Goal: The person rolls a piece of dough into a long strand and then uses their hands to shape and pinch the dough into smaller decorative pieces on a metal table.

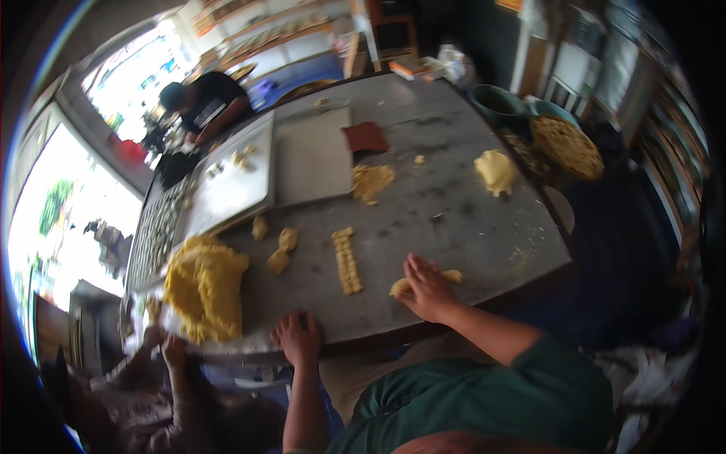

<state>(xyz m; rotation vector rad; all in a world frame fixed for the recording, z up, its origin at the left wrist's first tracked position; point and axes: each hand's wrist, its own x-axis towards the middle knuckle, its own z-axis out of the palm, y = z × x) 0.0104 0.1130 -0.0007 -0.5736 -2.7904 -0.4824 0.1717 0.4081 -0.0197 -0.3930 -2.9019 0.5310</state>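
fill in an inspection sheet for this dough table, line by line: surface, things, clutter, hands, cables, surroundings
Surface: grey table, dark smudges, scattered crumbs
Things: short dough roll under the right hand; ridged dough strip to its left; large yellow dough mass farther left
Clutter: trays, red-brown square, pale dough lump
Hands: right lies over the roll; left hand rests at the near edge, nothing visible in it
Cables: nothing seen
Surroundings: co-worker in dark top beyond the trays; another person's hands lower left

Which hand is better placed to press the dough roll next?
Probably the right hand: it lies over the dough roll, while the left hand rests at the near edge of the table, away from the roll.
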